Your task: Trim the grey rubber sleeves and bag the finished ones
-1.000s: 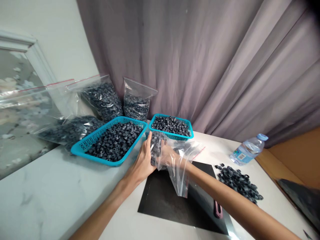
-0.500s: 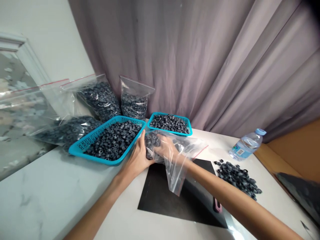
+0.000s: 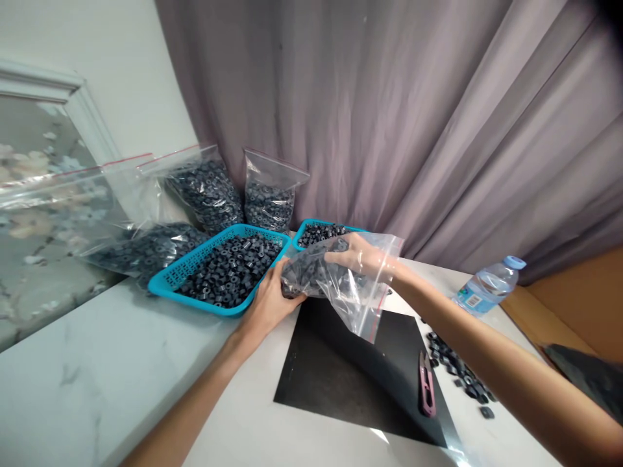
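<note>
My left hand [image 3: 272, 292] grips the closed end of a clear zip bag [image 3: 363, 308] from the left, fingers and thumb around it. Small dark grey ring-like pieces [image 3: 302, 272] lie in that end. My right hand [image 3: 357, 253] is inside the bag, seen through the film, with its fingers curled and dark pieces at the fingertips. The bag's red-lined mouth hangs round my right wrist. Beside my left hand stands a blue basket [image 3: 192, 299] full of the same rings. A second blue basket [image 3: 298, 241] is partly hidden behind the bag.
Several filled zip bags [image 3: 207, 194] lean at the back left. On the table lies a black sheet [image 3: 341, 370] with pink thread snips [image 3: 427, 389] on it. Loose rings [image 3: 460, 370] lie right of it, partly under my right forearm. A water bottle [image 3: 489, 285] stands behind.
My right hand has drawn up and to the right inside the bag, stretching it over the far basket. My left hand keeps its grip. The view has shifted slightly.
</note>
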